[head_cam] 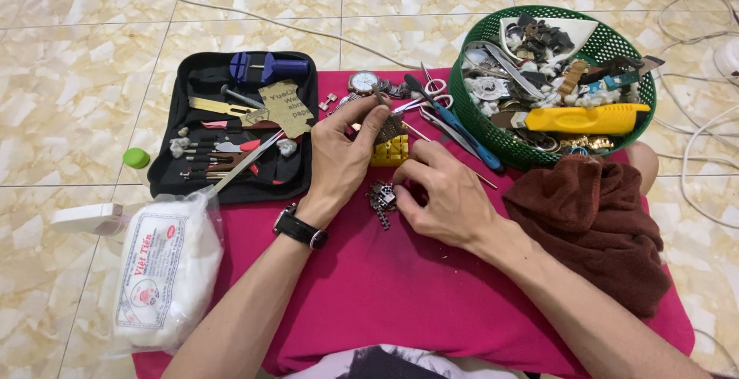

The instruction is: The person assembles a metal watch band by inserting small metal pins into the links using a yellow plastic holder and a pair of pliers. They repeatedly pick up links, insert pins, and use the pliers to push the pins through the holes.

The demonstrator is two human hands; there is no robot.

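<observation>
Watch bracelet [381,198] pinched in right hand [443,194], detached from watch [363,82]; left hand [346,152] grips small tool over yellow block [390,152]; reassembly outstanding.

A clear plastic bag of white cotton [165,271], with a red-and-blue printed label [148,271], lies lower left.

Landmark: yellow block [390,150], on the pink cloth [400,287]. Left hand [344,157] just left of block, fingers pinching a thin tool [380,99] above it; black wristwatch [299,227] on that wrist. Right hand [445,193] just below-right of block, fingertips on a dark metal watch bracelet [380,199] lying below block. Black tool case [235,125] well left. Green basket [551,86] of parts upper right. Brown towel [596,221] right.
</observation>
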